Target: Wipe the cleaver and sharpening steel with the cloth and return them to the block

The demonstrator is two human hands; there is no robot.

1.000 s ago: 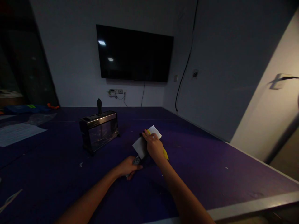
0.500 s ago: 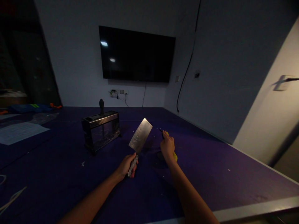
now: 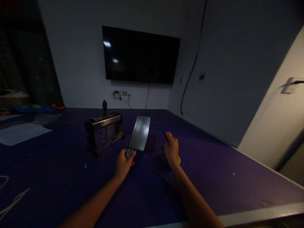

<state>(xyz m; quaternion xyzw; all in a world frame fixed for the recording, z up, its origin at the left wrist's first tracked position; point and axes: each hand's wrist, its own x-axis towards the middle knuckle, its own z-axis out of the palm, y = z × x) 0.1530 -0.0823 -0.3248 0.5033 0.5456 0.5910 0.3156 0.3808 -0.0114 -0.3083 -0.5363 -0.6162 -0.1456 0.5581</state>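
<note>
My left hand [image 3: 123, 164] is wrapped round the grey handle of a cleaver [image 3: 140, 133]. The wide metal blade points up and away from me, its flat face catching the light. To the right, my right hand [image 3: 171, 148] grips a yellow-and-black pistol-shaped tool, which looks like a cordless drill [image 3: 178, 159]. Its thin dark tip points forward and left, and my fingers cover most of its body. Left of the cleaver stands a black knife block [image 3: 104, 134] with see-through sides. One dark handle [image 3: 104, 107] sticks up from its top.
The purple tabletop [image 3: 201, 171] carries small white scraps. A paper sheet [image 3: 23, 133], a clear plastic bag [image 3: 47, 119] and a blue item [image 3: 30, 109] lie on the left, with pale cords [image 3: 15, 201] nearer me. A television [image 3: 141, 55] hangs on the far wall; a black cable [image 3: 193, 65] dangles beside it.
My left hand has shifted left and slightly up, turning the cleaver so its blade stands more upright and shows a broader, brighter face. My right hand stays almost in place with the drill.
</note>
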